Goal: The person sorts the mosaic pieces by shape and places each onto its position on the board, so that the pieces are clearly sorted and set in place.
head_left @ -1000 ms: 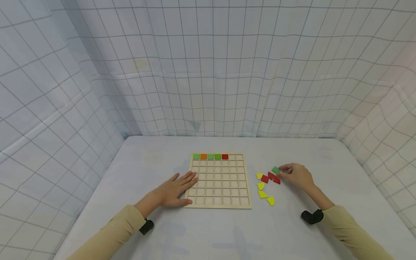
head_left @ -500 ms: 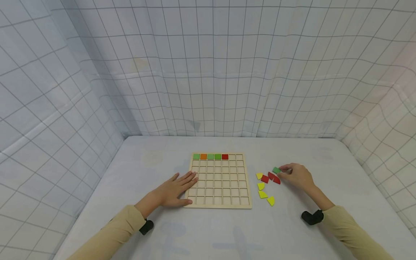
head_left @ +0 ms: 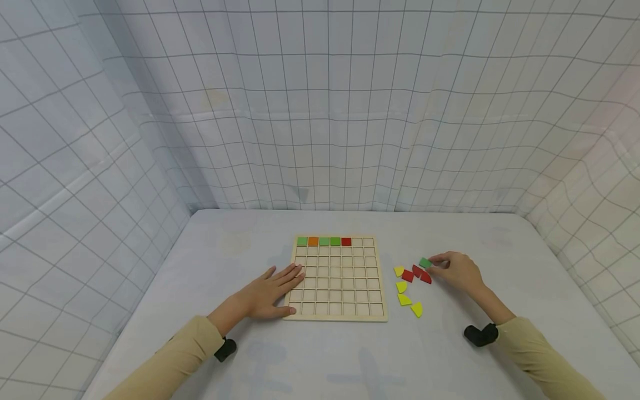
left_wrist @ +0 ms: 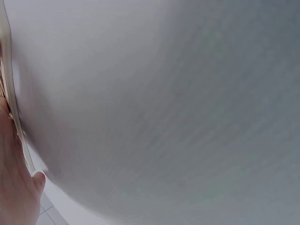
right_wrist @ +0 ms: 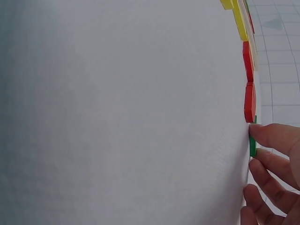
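Note:
A pale wooden grid board [head_left: 335, 318] lies flat on the white table. Along its far row sit coloured square tiles: green, orange [head_left: 313, 241], two more greens and a dark red one [head_left: 346, 241]. My left hand [head_left: 265, 294] rests on the board's left edge, fingers straight and spread. Right of the board, my right hand [head_left: 457, 271] pinches a green square tile [right_wrist: 253, 143] between thumb and fingertip, low at the tabletop. Close by lie a red square tile [head_left: 407, 275] and two red curved-edge pieces [head_left: 425, 276].
Several yellow curved-edge pieces [head_left: 404, 299] lie between the board and my right hand. White grid-lined cloth [head_left: 320, 139] hangs behind the table and at both sides. Each wrist carries a black camera mount [head_left: 481, 335].
The green tile at my right fingertips has shifted very slightly toward the hand. The left hand, the board and the other pieces have stayed put.

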A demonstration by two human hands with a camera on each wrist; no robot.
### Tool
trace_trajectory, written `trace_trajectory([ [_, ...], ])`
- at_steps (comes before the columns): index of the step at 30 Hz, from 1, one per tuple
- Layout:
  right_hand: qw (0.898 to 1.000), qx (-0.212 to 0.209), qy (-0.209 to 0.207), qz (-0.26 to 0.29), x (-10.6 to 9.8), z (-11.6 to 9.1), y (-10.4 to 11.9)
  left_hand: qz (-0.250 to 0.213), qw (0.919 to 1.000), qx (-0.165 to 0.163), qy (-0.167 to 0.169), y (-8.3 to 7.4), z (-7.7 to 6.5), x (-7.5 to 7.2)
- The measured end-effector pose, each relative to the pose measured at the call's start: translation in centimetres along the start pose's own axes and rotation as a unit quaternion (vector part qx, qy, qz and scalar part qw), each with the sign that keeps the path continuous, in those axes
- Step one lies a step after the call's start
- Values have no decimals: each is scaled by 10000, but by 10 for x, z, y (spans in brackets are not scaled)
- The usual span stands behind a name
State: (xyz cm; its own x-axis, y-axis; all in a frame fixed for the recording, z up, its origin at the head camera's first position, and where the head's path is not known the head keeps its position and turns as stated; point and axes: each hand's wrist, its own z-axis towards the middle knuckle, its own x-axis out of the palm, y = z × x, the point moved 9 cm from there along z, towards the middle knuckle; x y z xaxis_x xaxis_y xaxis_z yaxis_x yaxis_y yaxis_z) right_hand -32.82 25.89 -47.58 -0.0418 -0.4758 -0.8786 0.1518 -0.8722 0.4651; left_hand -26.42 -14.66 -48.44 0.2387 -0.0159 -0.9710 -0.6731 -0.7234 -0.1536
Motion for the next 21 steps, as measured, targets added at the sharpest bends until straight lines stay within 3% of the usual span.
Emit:
trace_trajectory([
  [11,10000,47,-24,2,-1,1,1,-107,9996,157,-229,2,0,3],
  [21,9999,2,104,37,-1,7,8,78,10000,-1,-11,3,1,3],
])
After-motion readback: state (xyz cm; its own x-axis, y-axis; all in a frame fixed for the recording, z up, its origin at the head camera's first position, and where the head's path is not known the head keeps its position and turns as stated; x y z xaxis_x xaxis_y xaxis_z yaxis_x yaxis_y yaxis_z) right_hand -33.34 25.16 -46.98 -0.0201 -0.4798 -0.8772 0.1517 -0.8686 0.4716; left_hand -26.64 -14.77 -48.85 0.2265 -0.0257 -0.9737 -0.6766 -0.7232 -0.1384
